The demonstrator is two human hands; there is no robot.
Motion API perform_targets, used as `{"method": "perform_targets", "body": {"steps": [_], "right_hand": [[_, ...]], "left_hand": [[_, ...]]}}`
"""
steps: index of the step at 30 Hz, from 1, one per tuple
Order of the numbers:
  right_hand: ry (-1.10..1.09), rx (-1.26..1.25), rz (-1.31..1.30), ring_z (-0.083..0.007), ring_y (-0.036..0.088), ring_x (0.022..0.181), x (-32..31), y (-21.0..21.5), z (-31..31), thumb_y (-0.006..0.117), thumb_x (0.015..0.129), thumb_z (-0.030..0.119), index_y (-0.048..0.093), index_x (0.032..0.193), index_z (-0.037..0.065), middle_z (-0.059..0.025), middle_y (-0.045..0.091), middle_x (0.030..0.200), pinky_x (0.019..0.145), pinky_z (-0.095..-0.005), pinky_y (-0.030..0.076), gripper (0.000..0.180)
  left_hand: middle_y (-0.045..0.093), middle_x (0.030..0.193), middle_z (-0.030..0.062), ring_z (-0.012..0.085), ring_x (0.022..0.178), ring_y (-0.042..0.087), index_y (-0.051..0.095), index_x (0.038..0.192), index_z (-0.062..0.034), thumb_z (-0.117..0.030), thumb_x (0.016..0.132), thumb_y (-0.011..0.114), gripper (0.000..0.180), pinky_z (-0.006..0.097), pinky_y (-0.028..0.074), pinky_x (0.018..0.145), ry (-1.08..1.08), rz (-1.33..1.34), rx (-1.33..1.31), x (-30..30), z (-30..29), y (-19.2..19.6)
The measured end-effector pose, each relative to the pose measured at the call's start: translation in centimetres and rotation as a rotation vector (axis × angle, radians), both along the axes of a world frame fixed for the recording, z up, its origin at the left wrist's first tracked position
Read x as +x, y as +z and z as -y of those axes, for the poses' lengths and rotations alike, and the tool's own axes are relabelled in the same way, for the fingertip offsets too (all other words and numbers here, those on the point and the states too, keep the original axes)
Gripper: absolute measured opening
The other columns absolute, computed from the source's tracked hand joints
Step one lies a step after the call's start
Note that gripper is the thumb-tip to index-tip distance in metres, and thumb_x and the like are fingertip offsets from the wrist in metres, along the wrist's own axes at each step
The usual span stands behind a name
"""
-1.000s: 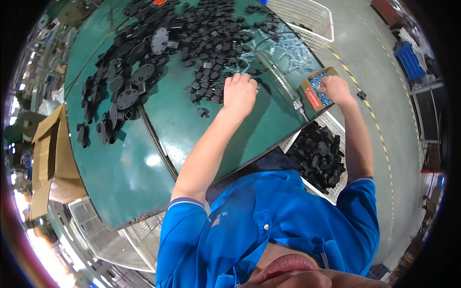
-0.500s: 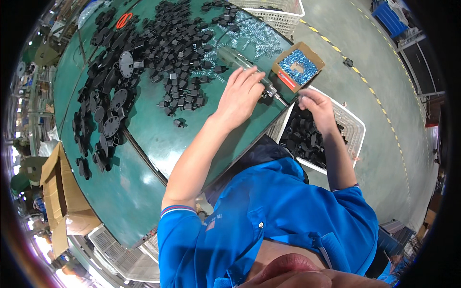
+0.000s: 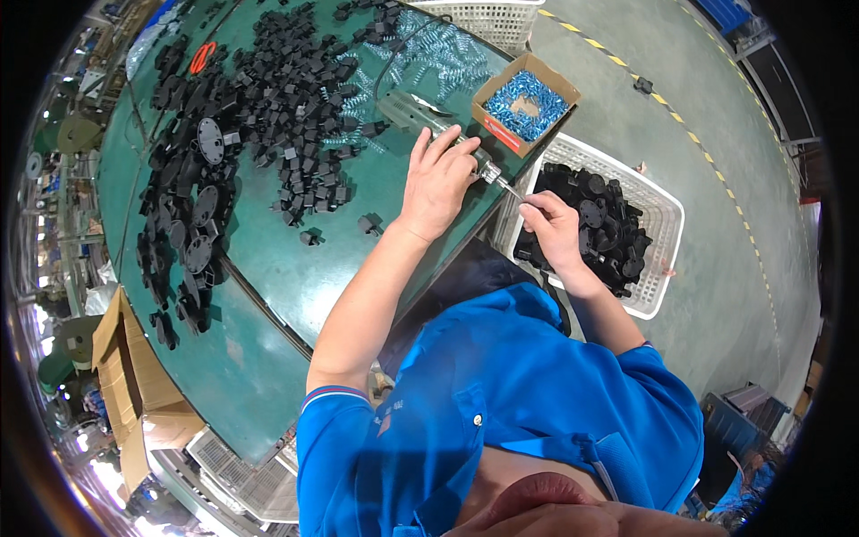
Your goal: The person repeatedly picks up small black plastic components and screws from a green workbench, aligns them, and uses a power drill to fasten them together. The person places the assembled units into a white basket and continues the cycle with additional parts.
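Observation:
My left hand (image 3: 438,183) is wrapped over an electric screwdriver (image 3: 407,109) with a clear greenish body, held low over the table's right edge. Its metal bit (image 3: 508,185) points right, toward the white crate. At the bit's tip, my right hand (image 3: 553,228) has thumb and fingers pinched together; whatever is between them is too small to make out. Just beyond the bit stands an open cardboard box (image 3: 509,138) of small bluish screws (image 3: 546,89). Below and right of my right hand, the white crate (image 3: 664,246) holds many black plastic parts (image 3: 613,228).
On the green table (image 3: 268,268) lie heaps of small black blocks (image 3: 300,134), round black covers (image 3: 208,140) and metal springs (image 3: 438,63). An orange ring-shaped item (image 3: 203,58) sits at the back left. An open carton (image 3: 134,385) stands by the table's left side.
My right hand has come left and inward to the bit's tip, uncovering more of the crate. The whole view has shifted slightly. My left hand keeps its hold on the screwdriver.

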State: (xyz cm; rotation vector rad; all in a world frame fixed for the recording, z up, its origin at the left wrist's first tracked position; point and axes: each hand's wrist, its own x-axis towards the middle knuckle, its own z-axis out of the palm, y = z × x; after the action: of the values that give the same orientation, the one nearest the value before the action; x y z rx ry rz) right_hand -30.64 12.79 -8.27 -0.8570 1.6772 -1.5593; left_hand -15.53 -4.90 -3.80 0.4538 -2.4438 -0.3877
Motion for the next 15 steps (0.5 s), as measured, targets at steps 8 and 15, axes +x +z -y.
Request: {"method": "perform_targets", "body": {"steps": [8, 15], "right_hand": [[-0.076, 0.0, 0.141, -0.0091, 0.059, 0.063, 0.7, 0.0, 0.3, 0.064, 0.095, 0.015, 0.07, 0.098, -0.005, -0.0043, 0.065, 0.077, 0.059, -0.0235, 0.047, 0.021], [-0.102, -0.132, -1.037, -0.0303, 0.065, 0.068, 0.3, 2.3, 1.6, 0.073, 0.081, 0.006, 0.069, 0.09, 0.001, -0.0121, 0.066, 0.082, 0.06, -0.0346, 0.052, 0.01]], "left_hand": [[0.064, 0.125, 0.0012, 0.0274, 0.13, 0.05, 0.057, 0.092, -0.0113, -0.006, 0.071, 0.075, 0.028, 0.054, 0.029, 0.112, 0.007, -0.018, -0.008, 0.0, -0.1, -0.3], [0.064, 0.124, 0.0015, 0.0281, 0.131, 0.049, 0.056, 0.088, -0.0116, -0.011, 0.073, 0.075, 0.025, 0.054, 0.029, 0.114, 0.03, -0.043, -0.011, -0.1, -0.2, -1.0]]}}
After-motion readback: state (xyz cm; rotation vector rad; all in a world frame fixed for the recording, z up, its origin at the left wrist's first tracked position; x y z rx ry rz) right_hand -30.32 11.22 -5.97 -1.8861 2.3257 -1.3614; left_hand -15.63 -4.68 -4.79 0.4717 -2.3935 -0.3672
